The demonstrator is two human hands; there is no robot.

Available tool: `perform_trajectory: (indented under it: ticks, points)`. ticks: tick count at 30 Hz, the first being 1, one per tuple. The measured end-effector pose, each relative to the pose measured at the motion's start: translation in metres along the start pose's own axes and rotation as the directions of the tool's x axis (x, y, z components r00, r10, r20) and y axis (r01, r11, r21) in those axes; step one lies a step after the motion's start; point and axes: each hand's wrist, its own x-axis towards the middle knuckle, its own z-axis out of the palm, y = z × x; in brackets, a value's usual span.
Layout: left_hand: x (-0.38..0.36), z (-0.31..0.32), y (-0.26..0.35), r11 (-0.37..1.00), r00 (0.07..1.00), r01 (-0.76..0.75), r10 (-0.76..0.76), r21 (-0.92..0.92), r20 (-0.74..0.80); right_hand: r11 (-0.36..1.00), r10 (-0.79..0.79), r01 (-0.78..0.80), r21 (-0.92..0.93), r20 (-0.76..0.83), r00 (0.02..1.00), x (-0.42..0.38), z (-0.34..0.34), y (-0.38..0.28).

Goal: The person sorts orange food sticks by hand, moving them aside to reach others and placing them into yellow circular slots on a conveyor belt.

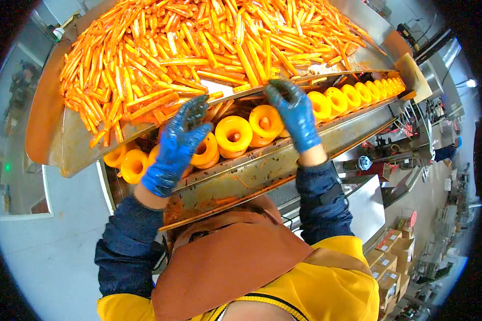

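My left hand (178, 147), in a blue glove with dark, wet fingertips, hovers over the left part of a row of orange funnel-shaped cups (233, 136). Its thumb stands apart from the fingers and no object shows in it. Farther right, my blue-gloved right hand (294, 113) is above the same row, at the edge of the metal tray (64, 142). Its fingers are bent but apart, with nothing visible between them. A big heap of orange, sauce-coated sticks (209, 45) fills the tray. Stick ends show inside a few cups between my hands.
A stained metal ledge (235, 187) runs along the near side of the cups. The brown apron (230, 262) on my body touches this side. Cardboard boxes (391, 262) are stacked at lower right, with machinery (401, 155) beyond. A pale wall stands at left.
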Motion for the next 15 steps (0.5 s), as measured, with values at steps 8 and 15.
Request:
perform_trajectory:
  ticks: [8,15]
  points:
    - [0.045,-0.107,0.043,0.031,0.986,-0.139,0.096,0.990,0.136,0.724,-0.077,0.169,-0.669,0.165,0.983,0.113,0.024,0.008]
    - [0.017,-0.141,0.048,0.102,0.951,-0.163,0.281,0.981,0.129,0.813,0.033,0.120,-0.570,0.251,0.967,0.145,0.028,0.009]
